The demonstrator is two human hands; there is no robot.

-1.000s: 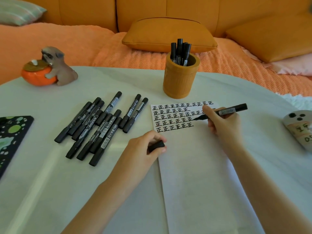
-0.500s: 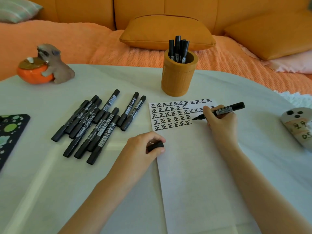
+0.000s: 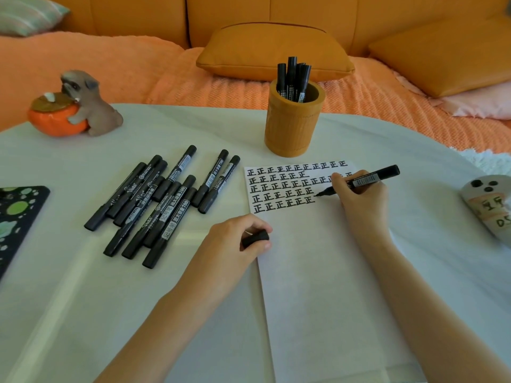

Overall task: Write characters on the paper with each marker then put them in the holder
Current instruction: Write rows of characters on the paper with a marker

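R hand (image 3: 359, 201) grip pinches marker (image 3: 383, 173); L hand (image 3: 232, 241) grips cap (image 3: 255, 238).

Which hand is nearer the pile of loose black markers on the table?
Left. The left hand, pinching a black cap, sits just right of the black marker pile; the right hand, gripping an uncapped black marker, is farther right, over the white paper.

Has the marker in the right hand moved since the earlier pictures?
No: the marker tip stays just right of the written rows on the paper.
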